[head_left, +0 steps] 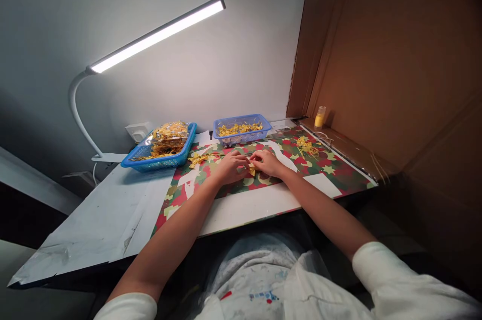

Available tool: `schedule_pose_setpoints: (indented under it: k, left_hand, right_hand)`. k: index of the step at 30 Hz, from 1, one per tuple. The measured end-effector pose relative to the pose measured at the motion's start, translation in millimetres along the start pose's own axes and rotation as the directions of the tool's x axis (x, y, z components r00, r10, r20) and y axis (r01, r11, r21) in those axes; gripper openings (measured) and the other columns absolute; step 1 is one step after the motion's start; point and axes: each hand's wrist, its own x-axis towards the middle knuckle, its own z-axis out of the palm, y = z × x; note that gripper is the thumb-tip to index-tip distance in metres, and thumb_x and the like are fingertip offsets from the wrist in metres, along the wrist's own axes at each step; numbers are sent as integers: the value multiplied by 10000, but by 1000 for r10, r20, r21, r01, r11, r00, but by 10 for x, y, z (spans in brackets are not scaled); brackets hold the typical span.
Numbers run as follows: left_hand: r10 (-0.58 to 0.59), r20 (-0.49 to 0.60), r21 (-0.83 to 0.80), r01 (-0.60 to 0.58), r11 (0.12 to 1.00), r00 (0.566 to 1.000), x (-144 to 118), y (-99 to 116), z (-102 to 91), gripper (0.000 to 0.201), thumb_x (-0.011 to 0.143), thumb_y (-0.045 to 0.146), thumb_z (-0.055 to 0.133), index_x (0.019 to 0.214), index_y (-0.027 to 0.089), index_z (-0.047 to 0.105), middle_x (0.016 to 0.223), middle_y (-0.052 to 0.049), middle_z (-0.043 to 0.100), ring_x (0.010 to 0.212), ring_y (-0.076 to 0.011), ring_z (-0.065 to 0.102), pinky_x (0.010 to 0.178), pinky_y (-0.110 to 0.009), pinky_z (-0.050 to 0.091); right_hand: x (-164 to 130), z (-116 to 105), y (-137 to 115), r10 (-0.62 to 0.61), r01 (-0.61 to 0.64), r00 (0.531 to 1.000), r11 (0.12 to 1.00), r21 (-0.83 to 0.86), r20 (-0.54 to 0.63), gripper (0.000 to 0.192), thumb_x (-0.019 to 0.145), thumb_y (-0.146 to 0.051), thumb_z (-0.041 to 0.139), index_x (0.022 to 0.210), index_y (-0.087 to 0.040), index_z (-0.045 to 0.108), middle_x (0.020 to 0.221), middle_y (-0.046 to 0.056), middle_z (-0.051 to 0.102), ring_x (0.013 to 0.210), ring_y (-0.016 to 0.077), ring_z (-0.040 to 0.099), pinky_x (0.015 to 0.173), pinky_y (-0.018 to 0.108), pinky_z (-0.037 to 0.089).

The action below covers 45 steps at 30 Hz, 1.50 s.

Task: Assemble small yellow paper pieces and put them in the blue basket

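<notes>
My left hand (232,165) and my right hand (268,163) meet over a red, green and yellow patterned mat (331,167) on the table. Between the fingertips of both hands sits a small yellow bow-shaped piece (251,169), pinched from either side. A few loose yellow pieces (197,159) lie just left of my left hand. Another small heap of yellow pieces with thin strings (307,146) rests to the right, beyond my right hand.
A large blue basket (158,163) of bagged yellow pieces stands at the back left, a smaller blue basket (263,131) behind my hands. A lit desk lamp (158,34) arches overhead. Cardboard walls (395,59) close the right side; a yellow bottle (320,116) stands there.
</notes>
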Motion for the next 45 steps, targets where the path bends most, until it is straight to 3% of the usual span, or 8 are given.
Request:
schedule_pose_setpoints:
  k: [7,14,20,24,27,33,37,45]
  left_hand:
    - [-57,39,46,55,997,998,17,-36,-12,204,805,220,569,866,267,758,995,-35,725,894,-225,524,847,-386,424]
    - [-110,-99,94,119,988,989,1,19,0,234,825,276,571,995,292,731,1184,-36,662,1088,-277,486,953,-460,377]
    - [-27,20,9,27,1000,999,7,45,-32,198,800,289,583,916,258,741,1040,-46,705,965,-242,525,905,-413,413]
    - [-81,-48,-118,75,990,996,3,76,-20,288,875,347,475,826,213,725,912,-67,714,861,-213,548,857,-384,427]
    - [-234,-158,-224,196,955,959,2,80,45,349,887,389,444,719,190,677,784,-58,686,772,-186,550,782,-339,445]
    - [-537,-279,-425,400,812,796,22,7,131,281,802,450,575,820,190,677,860,-48,690,791,-181,578,679,-280,457]
    - [-466,-174,-441,355,824,867,44,-25,143,313,800,436,595,966,193,701,1021,-74,700,930,-216,599,746,-301,478]
    - [-249,-148,-166,224,960,957,77,-17,133,267,844,413,570,772,213,731,867,-65,716,835,-213,565,832,-374,428]
  right_hand:
    - [-32,-26,-6,-3,3,999,1000,4,39,140,734,-177,572,631,-191,666,630,-3,631,647,137,536,689,272,361]
    - [-33,-47,-27,-61,60,995,998,-19,-80,133,758,-207,567,645,-201,639,666,-3,653,676,143,529,718,289,345]
    - [-55,-69,-74,-40,36,998,997,-68,-56,153,770,-220,564,631,-196,624,663,-3,654,656,137,527,717,292,327]
    - [-58,-80,-89,-34,30,998,997,-68,-61,154,769,-225,557,631,-196,620,659,-5,645,651,136,523,697,282,327]
    - [-52,-81,-87,-42,38,997,997,-63,-63,149,768,-222,556,636,-195,621,667,-5,646,663,137,525,698,278,330]
    - [-32,-67,-47,-53,48,995,997,-60,-80,151,772,-228,556,641,-201,625,680,1,651,682,143,523,709,281,339]
    - [-24,-57,-32,-62,56,993,996,-67,-103,167,778,-235,551,628,-203,617,707,8,662,703,151,530,753,302,345]
    - [-12,-48,-55,-57,46,985,996,-71,-161,149,790,-238,550,683,-206,648,729,19,657,729,163,539,760,307,367]
